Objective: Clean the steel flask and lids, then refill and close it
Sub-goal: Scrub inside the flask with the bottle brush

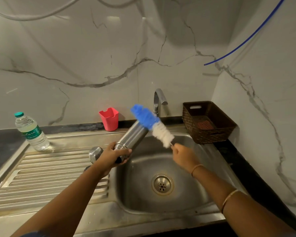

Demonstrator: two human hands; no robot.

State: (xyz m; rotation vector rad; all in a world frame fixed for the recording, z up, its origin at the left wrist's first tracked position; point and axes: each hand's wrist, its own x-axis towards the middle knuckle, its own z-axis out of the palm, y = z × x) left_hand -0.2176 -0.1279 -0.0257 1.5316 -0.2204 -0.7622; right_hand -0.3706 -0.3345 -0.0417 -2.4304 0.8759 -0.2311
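left hand curls round flask neck, body slanting up-right; right hand fist-grips brush handle, bristles crossing the far end (outside, not in).

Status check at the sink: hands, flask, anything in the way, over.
Left hand grips tilted cylindrical steel flask over steel sink. Right hand holds blue-and-white bottle brush against its outside. Nothing blocking.
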